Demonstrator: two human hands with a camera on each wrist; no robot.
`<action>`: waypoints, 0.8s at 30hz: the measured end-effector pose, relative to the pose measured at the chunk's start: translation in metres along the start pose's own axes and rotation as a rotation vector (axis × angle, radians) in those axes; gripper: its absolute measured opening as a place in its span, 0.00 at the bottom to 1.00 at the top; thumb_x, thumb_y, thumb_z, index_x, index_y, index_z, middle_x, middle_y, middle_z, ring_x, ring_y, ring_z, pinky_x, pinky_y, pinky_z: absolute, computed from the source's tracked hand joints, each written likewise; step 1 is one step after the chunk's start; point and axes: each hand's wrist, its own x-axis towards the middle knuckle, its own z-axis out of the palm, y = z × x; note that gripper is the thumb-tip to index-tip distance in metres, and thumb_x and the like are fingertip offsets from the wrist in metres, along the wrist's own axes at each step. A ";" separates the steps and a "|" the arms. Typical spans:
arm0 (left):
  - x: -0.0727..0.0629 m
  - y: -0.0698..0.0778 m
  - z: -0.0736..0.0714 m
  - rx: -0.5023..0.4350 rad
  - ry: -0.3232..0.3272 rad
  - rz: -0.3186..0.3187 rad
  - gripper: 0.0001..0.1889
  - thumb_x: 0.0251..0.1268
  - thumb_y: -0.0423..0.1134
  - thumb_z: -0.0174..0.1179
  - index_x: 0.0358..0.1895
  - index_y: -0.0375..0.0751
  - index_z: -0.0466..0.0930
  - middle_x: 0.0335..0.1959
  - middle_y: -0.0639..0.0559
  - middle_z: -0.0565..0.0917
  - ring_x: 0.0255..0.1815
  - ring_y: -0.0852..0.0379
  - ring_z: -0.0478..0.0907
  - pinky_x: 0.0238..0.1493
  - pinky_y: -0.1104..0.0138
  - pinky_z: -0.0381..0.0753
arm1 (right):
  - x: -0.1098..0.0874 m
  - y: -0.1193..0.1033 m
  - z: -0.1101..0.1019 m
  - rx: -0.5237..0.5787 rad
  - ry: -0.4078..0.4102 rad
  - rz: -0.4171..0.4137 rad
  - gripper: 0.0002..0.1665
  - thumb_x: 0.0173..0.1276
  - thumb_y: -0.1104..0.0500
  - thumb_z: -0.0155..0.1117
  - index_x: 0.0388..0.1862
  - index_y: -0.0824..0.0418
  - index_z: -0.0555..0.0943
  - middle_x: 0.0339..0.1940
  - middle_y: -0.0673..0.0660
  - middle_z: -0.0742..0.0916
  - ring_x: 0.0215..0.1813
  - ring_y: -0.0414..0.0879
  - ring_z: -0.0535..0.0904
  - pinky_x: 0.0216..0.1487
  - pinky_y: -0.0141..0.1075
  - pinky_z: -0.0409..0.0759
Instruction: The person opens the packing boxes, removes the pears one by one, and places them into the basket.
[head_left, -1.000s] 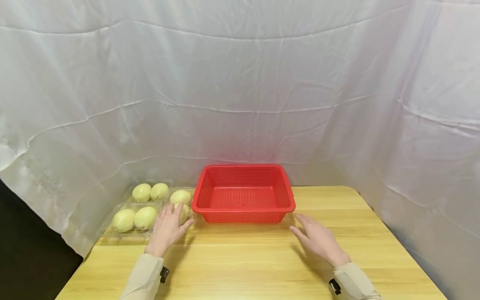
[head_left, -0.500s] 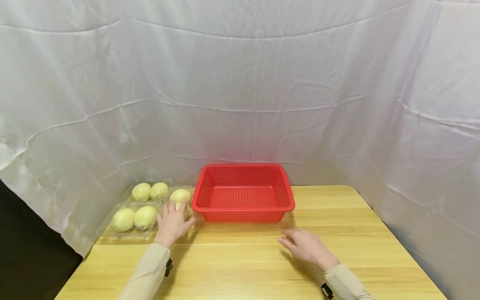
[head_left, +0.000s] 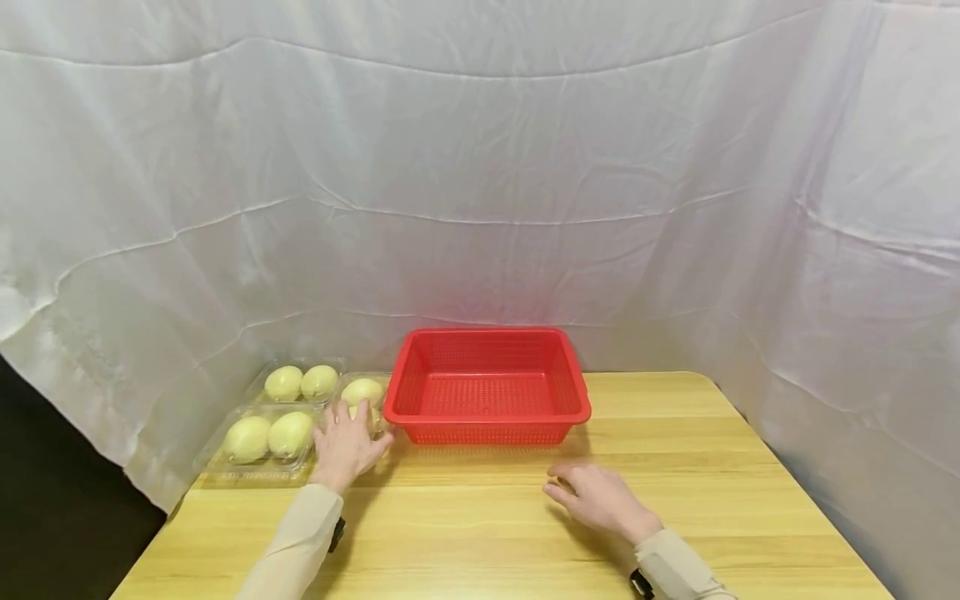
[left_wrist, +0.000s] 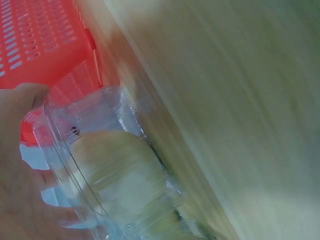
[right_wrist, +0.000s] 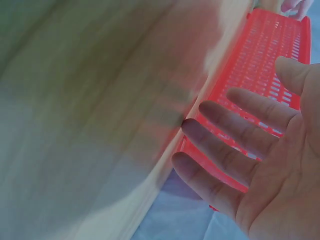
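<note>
My left hand (head_left: 347,450) lies with spread fingers over a clear plastic fruit box (left_wrist: 97,107) holding pale yellow round fruits (head_left: 363,392). In the left wrist view the thumb is at the box's corner beside the basket, and the other fingers reach onto its top. The hand hides much of the front fruit in the head view. My right hand (head_left: 596,497) hovers over the table, in front of the basket's right side, holding nothing. Its fingers (right_wrist: 235,130) are spread and loosely bent. A red perforated plastic basket (head_left: 487,430) stands between and beyond the hands.
Left of my left hand are two more clear boxes, each with two yellow fruits (head_left: 247,440) (head_left: 283,384). They sit on a light wooden table (head_left: 465,533). White cloth (head_left: 487,167) hangs behind and along the sides.
My right hand has moved left and toward me, away from the basket's front corner. My left hand has shifted slightly right over the fruit box. Basket and boxes stay in place.
</note>
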 end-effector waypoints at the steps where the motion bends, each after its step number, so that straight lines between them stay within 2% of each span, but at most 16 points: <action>1: -0.001 0.000 0.000 0.004 -0.002 0.001 0.41 0.55 0.61 0.59 0.69 0.42 0.62 0.69 0.24 0.58 0.72 0.24 0.51 0.60 0.25 0.56 | 0.000 -0.001 0.000 -0.005 -0.001 -0.005 0.11 0.72 0.45 0.57 0.42 0.48 0.82 0.34 0.43 0.85 0.38 0.42 0.83 0.33 0.43 0.79; 6: -0.008 0.000 -0.003 0.012 0.015 0.026 0.42 0.56 0.63 0.59 0.69 0.41 0.63 0.69 0.24 0.59 0.71 0.25 0.53 0.61 0.27 0.57 | -0.001 -0.004 0.001 0.004 0.004 -0.006 0.17 0.72 0.45 0.57 0.48 0.53 0.83 0.43 0.49 0.89 0.45 0.49 0.86 0.39 0.48 0.81; 9: -0.013 -0.002 -0.005 0.020 0.049 0.045 0.42 0.55 0.66 0.61 0.66 0.39 0.65 0.67 0.24 0.61 0.69 0.26 0.57 0.61 0.29 0.59 | -0.001 -0.004 0.001 0.012 0.002 -0.002 0.18 0.73 0.45 0.57 0.50 0.53 0.83 0.45 0.50 0.89 0.46 0.49 0.86 0.40 0.49 0.82; 13: -0.013 -0.002 -0.004 0.002 0.136 0.052 0.39 0.53 0.65 0.64 0.56 0.35 0.69 0.55 0.24 0.69 0.58 0.26 0.67 0.55 0.36 0.67 | 0.000 -0.004 0.000 0.021 -0.009 0.002 0.19 0.73 0.45 0.57 0.51 0.54 0.83 0.46 0.51 0.89 0.49 0.50 0.85 0.43 0.51 0.82; 15: -0.011 -0.001 -0.003 -0.016 0.174 0.042 0.37 0.53 0.63 0.64 0.51 0.34 0.68 0.49 0.24 0.71 0.51 0.27 0.69 0.50 0.40 0.69 | 0.000 -0.005 0.000 0.023 -0.013 0.003 0.20 0.73 0.45 0.56 0.53 0.55 0.83 0.48 0.52 0.89 0.50 0.51 0.85 0.46 0.52 0.82; 17: -0.009 0.001 -0.003 -0.030 0.186 0.023 0.35 0.52 0.61 0.64 0.50 0.33 0.67 0.45 0.25 0.70 0.47 0.27 0.69 0.48 0.42 0.69 | 0.000 -0.005 0.000 0.022 -0.015 0.006 0.21 0.73 0.44 0.56 0.53 0.55 0.83 0.49 0.53 0.88 0.51 0.52 0.85 0.47 0.52 0.82; 21: -0.009 0.003 -0.004 -0.028 0.126 -0.024 0.37 0.52 0.61 0.62 0.57 0.37 0.68 0.48 0.23 0.68 0.48 0.27 0.69 0.48 0.42 0.68 | -0.001 -0.005 0.000 0.022 -0.020 0.002 0.21 0.74 0.44 0.55 0.53 0.55 0.83 0.49 0.52 0.88 0.52 0.51 0.85 0.48 0.52 0.82; 24: -0.013 0.005 -0.008 -0.003 0.052 -0.041 0.39 0.54 0.63 0.59 0.67 0.47 0.68 0.56 0.20 0.65 0.51 0.25 0.67 0.48 0.42 0.67 | -0.001 -0.004 0.001 0.017 -0.022 -0.005 0.21 0.74 0.44 0.55 0.53 0.55 0.83 0.49 0.51 0.88 0.51 0.50 0.85 0.47 0.51 0.82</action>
